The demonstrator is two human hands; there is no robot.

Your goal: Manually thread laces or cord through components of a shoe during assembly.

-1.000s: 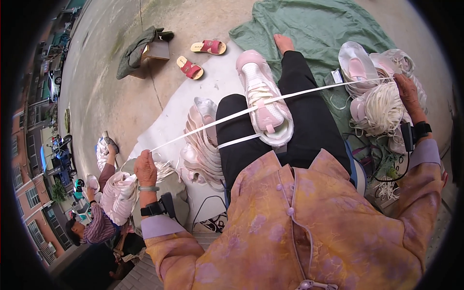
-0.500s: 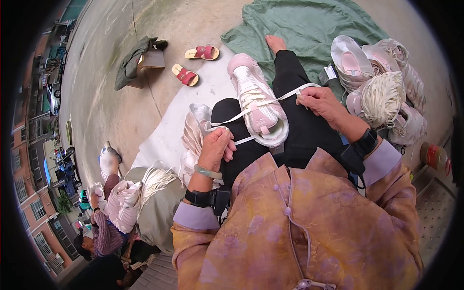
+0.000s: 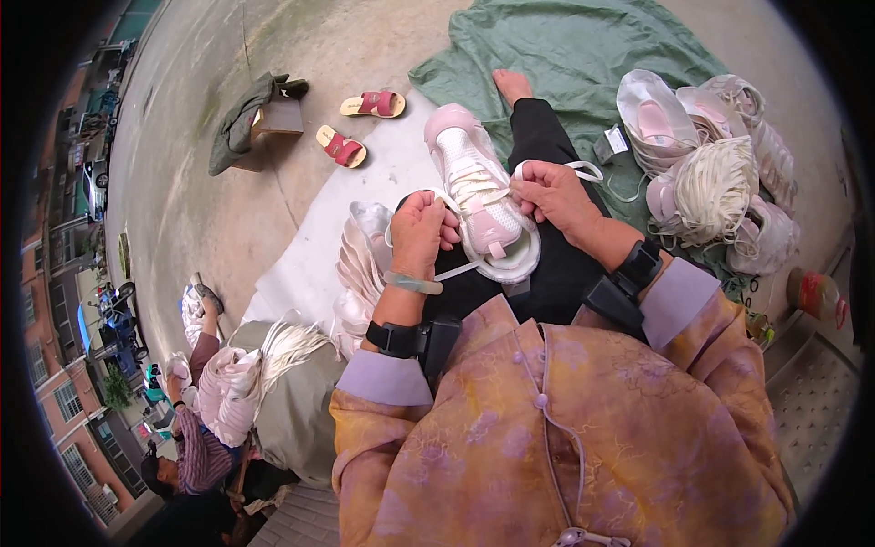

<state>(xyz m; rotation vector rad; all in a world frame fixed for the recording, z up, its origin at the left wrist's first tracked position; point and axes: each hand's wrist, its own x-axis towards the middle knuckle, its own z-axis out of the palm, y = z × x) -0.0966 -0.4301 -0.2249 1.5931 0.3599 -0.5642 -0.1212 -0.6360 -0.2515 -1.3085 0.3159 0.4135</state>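
A pink and white sneaker lies across my lap, toe pointing away, its laces threaded through the lower eyelets. Closed at the shoe's left side, my left hand pinches a white shoelace, part of which trails below it toward the heel. On the other side of the shoe, my right hand pinches the other lace end, whose loose tip sticks out to the right. Both hands are close to the upper eyelets; the fingertips partly hide the laces they hold.
To the right are several pale shoe uppers and a bundle of white laces on a green cloth. More stacked uppers stand by my left knee. Red slippers lie ahead. Another person works at far left.
Both hands have come inward from the pulled-out laces to the shoe's sides. My right hand moved left, my left hand slightly up, and the stretched laces have gone slack.
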